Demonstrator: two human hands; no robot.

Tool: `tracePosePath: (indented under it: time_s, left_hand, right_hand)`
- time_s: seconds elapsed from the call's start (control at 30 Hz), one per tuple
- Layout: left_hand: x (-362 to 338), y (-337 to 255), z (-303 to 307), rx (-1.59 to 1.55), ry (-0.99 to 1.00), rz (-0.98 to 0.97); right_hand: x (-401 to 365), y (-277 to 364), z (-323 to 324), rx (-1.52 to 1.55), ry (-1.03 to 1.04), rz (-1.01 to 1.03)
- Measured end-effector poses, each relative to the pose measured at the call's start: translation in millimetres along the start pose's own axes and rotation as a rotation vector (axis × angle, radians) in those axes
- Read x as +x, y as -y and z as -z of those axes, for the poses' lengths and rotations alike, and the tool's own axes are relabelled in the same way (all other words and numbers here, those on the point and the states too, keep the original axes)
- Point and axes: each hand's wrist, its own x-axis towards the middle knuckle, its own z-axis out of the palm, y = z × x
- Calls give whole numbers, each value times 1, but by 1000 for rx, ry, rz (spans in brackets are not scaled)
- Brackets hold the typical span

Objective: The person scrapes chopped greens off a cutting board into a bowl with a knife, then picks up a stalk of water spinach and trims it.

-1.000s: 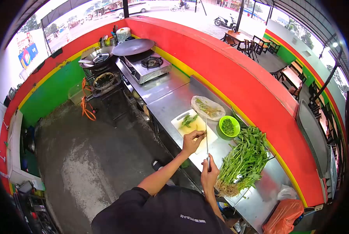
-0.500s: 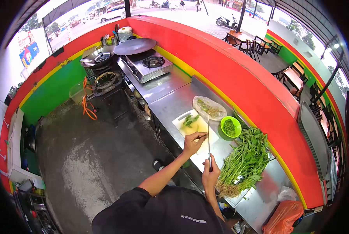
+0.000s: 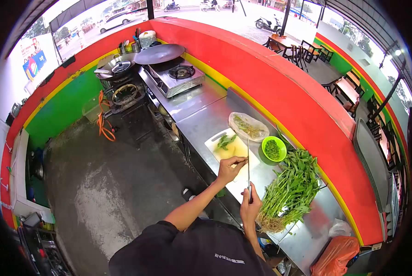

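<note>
My right hand (image 3: 250,206) is wrapped round the handle of a kitchen knife (image 3: 248,158), its long thin blade pointing away from me over the cutting board. Close to the left side of the blade, my left hand (image 3: 230,170) is closed in a pinch; a small brownish bit shows at its fingertips, too small to name. The white cutting board (image 3: 214,144) lies under both, with a few green leaves (image 3: 226,141) towards its far end. On the right, a large bunch of leafy greens with roots (image 3: 291,186) lies beside my right hand.
A bright green bowl (image 3: 283,143) holds chopped greens. Beyond the board sits a clear plastic bag (image 3: 256,131) with stems inside. Farther left on the steel counter (image 3: 201,117) stands a gas stove (image 3: 180,80). A red low wall (image 3: 261,76) runs behind; an orange bag (image 3: 337,255) is near right.
Both hands and the knife keep nearly the same place over the board. The whole view has shifted very slightly. Outside, a white car has moved left.
</note>
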Motion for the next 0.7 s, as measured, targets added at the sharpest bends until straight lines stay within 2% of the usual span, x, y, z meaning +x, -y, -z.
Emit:
tracePosePath:
  time_s: [0.13,0.33,0.7]
  left_hand:
    - [-2,0,2,48,13,20]
    - [0,9,5,-50,46,62]
    - [1,8,8,-21,74,64]
  right_hand:
    - [0,4,0,0,19,-49]
    - [1,-4,-3,22,14,-7]
    - [-1,-6,-2,9,26,-28]
